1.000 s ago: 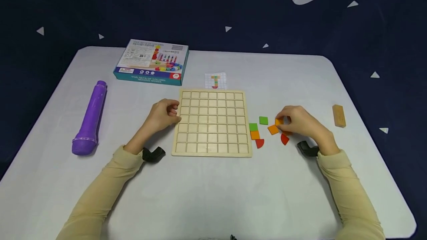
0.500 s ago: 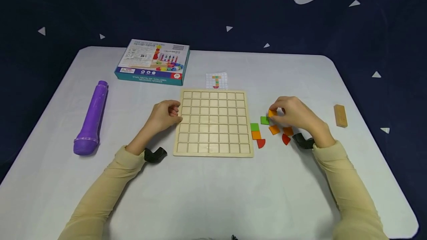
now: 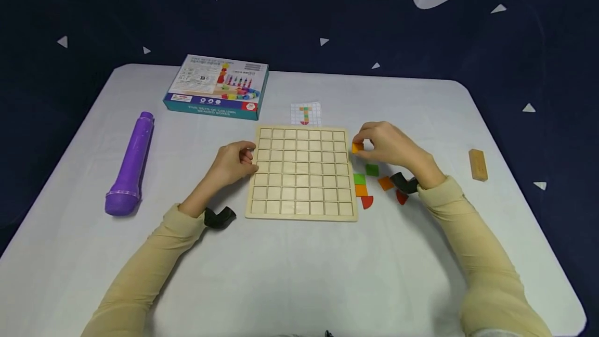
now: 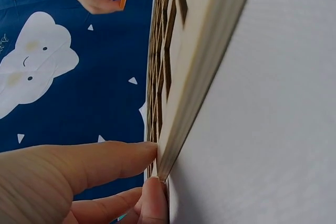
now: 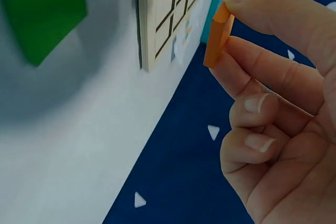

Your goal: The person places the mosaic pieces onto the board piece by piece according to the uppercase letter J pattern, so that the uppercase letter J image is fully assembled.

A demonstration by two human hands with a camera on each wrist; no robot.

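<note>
Between thumb and index finger, my right hand point(image 3: 388, 142) pinches an orange square tile point(image 5: 216, 38), just beyond the right edge of a wooden grid board point(image 3: 299, 218). My left hand point(image 3: 229, 163) holds the board's left edge, with thumb and fingertips right at the rim in the left wrist view. On the table right of the board lie a green square tile point(image 3: 372, 170), another green tile point(image 3: 359, 179), an orange tile point(image 3: 361, 190), a red quarter-round tile point(image 3: 367, 202), a further orange tile point(image 3: 386, 183) and a second red tile point(image 3: 401, 197).
Behind the board lies a gridded pattern card point(image 3: 306, 113) with a coloured figure. A teal-sided box point(image 3: 215, 87) stands at the back left, and a purple microphone-shaped object point(image 3: 131, 165) lies at the left. Far right is a wooden block point(image 3: 478, 165).
My right hand has carried the orange tile left and away from me, from the loose tiles to beside the board's right edge. My left hand stays at the board.
</note>
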